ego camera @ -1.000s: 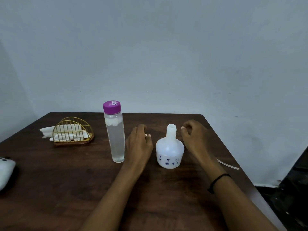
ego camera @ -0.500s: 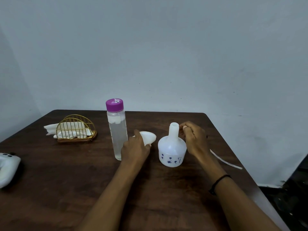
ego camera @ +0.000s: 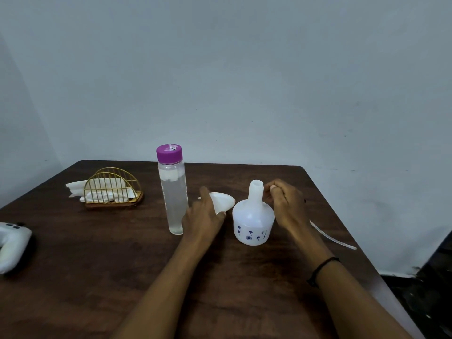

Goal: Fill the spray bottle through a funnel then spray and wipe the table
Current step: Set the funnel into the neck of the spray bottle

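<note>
A white spray bottle body (ego camera: 253,221) with small blue flowers stands open-necked, without its spray head, on the dark wooden table (ego camera: 97,277). My left hand (ego camera: 204,216) holds a white funnel (ego camera: 221,200) just left of the bottle, lifted a little and tilted. My right hand (ego camera: 285,206) rests against the bottle's right side, fingers curled near the neck. A tall clear water bottle (ego camera: 172,192) with a purple cap stands left of my left hand. A thin white tube (ego camera: 332,237) lies on the table behind my right wrist.
A gold wire holder with white napkins (ego camera: 111,190) sits at the back left. A white controller (ego camera: 11,243) lies at the left edge. The table's right edge runs close beside my right forearm, and a pale wall stands behind.
My left hand has picked up the funnel, which was hidden under it a second ago, and raised it beside the bottle. My right hand has closed in on the bottle's neck.
</note>
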### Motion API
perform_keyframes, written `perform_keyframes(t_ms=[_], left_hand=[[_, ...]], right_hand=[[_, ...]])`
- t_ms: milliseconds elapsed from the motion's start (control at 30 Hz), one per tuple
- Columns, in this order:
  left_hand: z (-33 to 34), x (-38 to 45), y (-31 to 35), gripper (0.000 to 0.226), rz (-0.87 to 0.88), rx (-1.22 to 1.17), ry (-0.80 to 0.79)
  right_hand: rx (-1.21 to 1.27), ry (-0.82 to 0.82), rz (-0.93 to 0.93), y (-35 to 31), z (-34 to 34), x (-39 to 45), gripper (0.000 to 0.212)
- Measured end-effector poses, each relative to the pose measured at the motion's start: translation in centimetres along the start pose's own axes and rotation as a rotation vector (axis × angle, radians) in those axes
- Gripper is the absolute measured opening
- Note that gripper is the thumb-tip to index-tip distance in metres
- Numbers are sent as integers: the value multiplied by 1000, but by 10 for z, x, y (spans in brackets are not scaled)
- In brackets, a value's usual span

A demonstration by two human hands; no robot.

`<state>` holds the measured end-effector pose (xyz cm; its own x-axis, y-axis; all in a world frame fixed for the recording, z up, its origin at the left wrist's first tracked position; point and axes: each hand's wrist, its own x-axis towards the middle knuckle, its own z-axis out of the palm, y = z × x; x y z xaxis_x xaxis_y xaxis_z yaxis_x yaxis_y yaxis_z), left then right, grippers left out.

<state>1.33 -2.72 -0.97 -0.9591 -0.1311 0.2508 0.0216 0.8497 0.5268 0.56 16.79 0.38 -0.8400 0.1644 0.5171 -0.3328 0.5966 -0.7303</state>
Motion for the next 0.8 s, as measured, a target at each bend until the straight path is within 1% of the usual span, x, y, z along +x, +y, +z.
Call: perform_keyframes(t_ms=[100,167,300,400,500,600,667,800], left_hand=[[-1,-1,3,66,12,-63,49],[-2,0,6,64,42,-120,111],[-5,1,11,71,159,-255,252],[-12,-1,20,70,241,-411,389],[-22,-3,31,69,282,-635,468],[-32,-5,41,70,298,-850,500],[-37,-10,50,70,294,-957,488],[-38,-13,64,70,300,-1059,414]], right_hand=[[14,9,5,0,0,0,39],[39,14,15,-1,-1,0,36],[161,72,53,-4,0,0,33],[277,119,54,-7,0,1,33],[366,145,22,-12,-1,1,32],[416,155,-8,-17,-1,-1,30],[442,149,-15,-18,0,-1,29],[463,139,10,-17,1,0,28]])
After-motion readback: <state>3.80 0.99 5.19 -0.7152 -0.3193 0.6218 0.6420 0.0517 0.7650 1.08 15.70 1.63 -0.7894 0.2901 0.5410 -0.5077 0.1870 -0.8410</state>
